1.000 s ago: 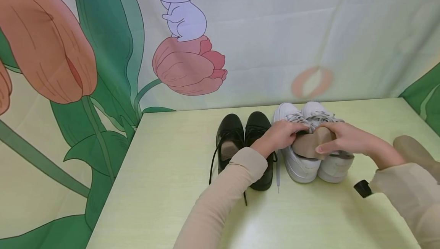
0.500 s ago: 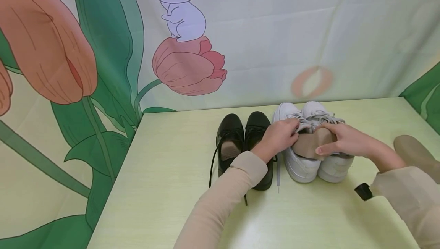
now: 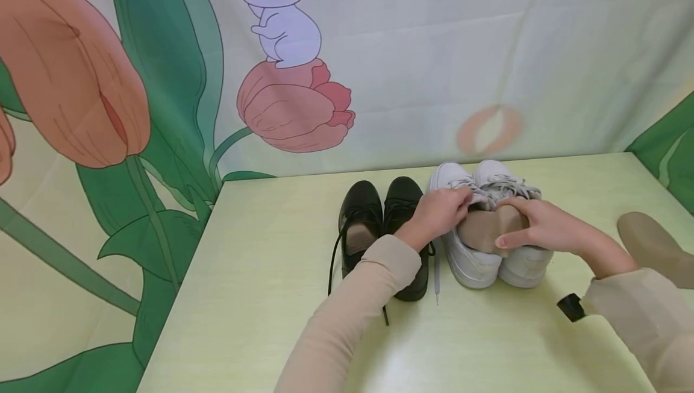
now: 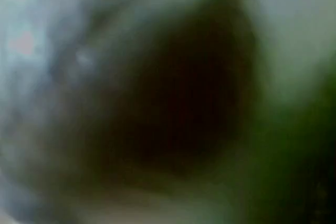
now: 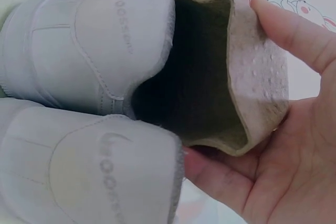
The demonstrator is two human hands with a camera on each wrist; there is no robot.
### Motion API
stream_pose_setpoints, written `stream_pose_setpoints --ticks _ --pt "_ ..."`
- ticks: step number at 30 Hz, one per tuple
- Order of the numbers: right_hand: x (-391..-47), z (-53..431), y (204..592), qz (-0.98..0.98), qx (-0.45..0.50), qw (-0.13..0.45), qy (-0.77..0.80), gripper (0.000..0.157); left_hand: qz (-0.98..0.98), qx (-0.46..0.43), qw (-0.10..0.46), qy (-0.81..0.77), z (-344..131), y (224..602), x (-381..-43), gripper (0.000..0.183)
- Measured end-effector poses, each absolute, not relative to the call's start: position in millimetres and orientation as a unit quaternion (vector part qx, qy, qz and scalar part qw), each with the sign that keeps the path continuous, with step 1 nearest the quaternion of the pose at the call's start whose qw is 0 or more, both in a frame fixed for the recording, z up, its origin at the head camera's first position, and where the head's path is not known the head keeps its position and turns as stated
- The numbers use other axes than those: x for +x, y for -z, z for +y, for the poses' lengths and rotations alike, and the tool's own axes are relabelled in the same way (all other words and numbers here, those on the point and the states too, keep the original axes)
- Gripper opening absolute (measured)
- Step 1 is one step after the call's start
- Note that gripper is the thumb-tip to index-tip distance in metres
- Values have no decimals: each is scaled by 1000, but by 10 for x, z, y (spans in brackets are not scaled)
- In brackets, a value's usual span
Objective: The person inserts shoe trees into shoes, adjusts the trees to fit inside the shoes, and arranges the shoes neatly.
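In the head view my right hand (image 3: 553, 233) grips a beige insole (image 3: 479, 231) by its heel end, thumb on one side and fingers on the other. The insole's front part goes down into the opening of the left white sneaker (image 3: 473, 266). Close up in the right wrist view, the insole (image 5: 260, 72) is bent into a curve behind the sneaker's heel (image 5: 126, 40). My left hand (image 3: 441, 211) holds the same sneaker near its tongue and laces, fingers curled; the fingertips are partly hidden. The left wrist view is dark and blurred.
Beside it stands the other white sneaker (image 3: 523, 269). A pair of black lace-up shoes (image 3: 360, 200) is at the left, partly behind my left forearm. Another beige insole (image 3: 650, 242) lies on the right of the pale table (image 3: 244, 284). A printed cloth (image 3: 406, 79) hangs behind.
My left hand's fingers have drawn back slightly from the right hand, over the sneaker's tongue. The right hand and insole stay almost in place.
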State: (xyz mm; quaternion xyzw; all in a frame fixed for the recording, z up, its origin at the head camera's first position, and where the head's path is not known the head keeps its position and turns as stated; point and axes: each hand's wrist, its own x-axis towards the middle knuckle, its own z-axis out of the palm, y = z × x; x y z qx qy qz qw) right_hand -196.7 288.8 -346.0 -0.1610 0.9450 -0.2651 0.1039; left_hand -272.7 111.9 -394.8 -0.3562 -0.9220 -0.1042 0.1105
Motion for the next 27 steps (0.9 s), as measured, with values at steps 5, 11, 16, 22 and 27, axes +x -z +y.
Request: stream_pose_setpoints --ticks 5,11,16,22,27 --pt "-1997 2891 3458 944 -169 97 266 60 -899 -380 132 172 1241 3649 -2687 16" --pt "-2018 2880 3474 943 -169 99 268 61 -926 -338 85 144 1261 3575 -2683 28" --pt "-1989 2875 3474 945 -162 103 263 60 -941 -306 54 133 1180 3778 -2710 25" --pt "-1965 2867 3470 945 -161 107 264 59 -948 -289 41 127 1119 3938 -2708 18" --pt "-1963 2866 3464 945 -162 108 264 59 -947 -294 57 118 1102 4007 -2714 14"
